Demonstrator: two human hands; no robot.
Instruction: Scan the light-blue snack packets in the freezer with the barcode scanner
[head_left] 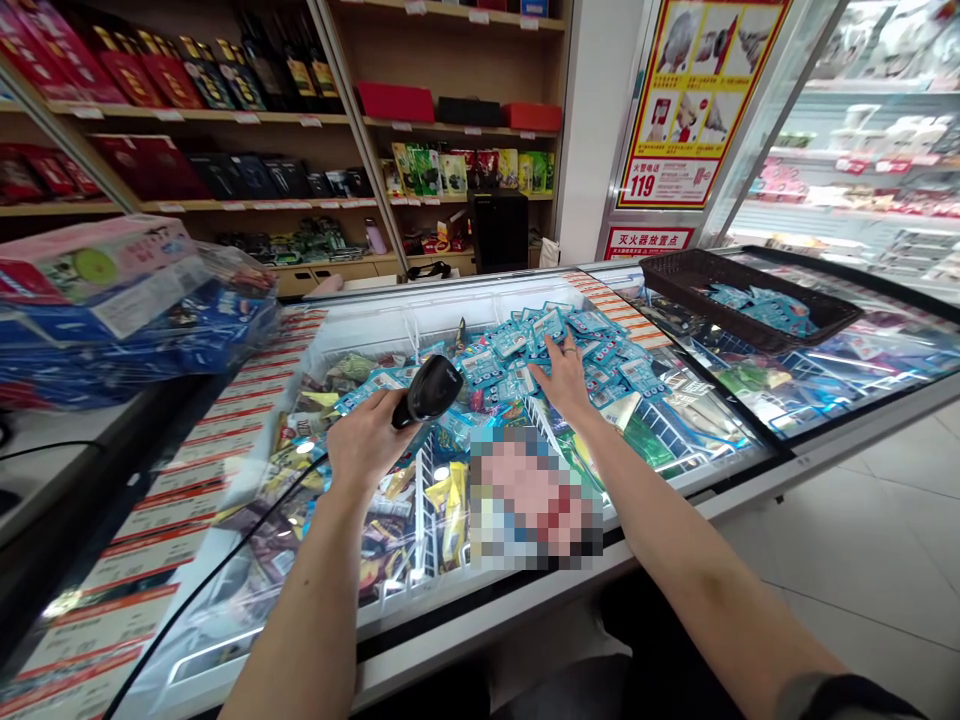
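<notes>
My left hand (361, 440) is wrapped round the handle of a black barcode scanner (433, 388), whose head points toward the pile and whose cable (247, 540) trails down to the lower left. Many small blue printed packets (486, 366) lie heaped on the glass top of a chest freezer (510, 628). My right hand (568, 382) reaches onto this heap, thumb and fingers apart, fingertips touching a blue packet (550, 327) near its top. Whether they grip it is hard to see.
A brown basket (814, 332) with more blue packets sits on the freezer's right part. Plastic-wrapped boxes (135, 310) stand at the left. Price labels (154, 517) line the glass. Shelves with bottles and boxes (450, 110) rise behind; a blurred patch covers part of the front.
</notes>
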